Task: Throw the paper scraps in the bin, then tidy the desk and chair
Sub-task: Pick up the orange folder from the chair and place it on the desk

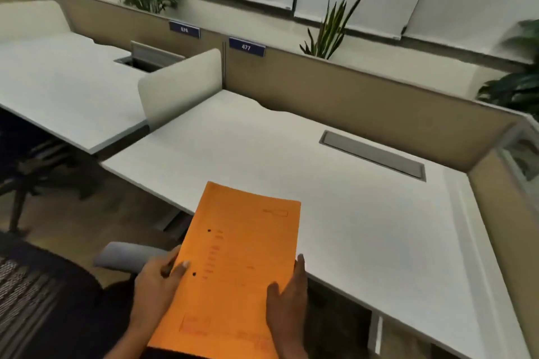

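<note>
Both hands gripping orange folder (233, 265) by its side edges: left hand (157, 285), right hand (287, 300). White table (364, 227) just beyond; chair armrest (125, 255) left.

The orange folder (233, 265) looks like matt card or stiff paper, faintly printed. The white surface (335, 183) is smooth with a soft sheen. Its cable flap (373, 154) looks like brushed grey metal. The tan partition (364, 96) seems matt, cloth-like. The chair back (26, 285) is dark woven mesh.
</note>
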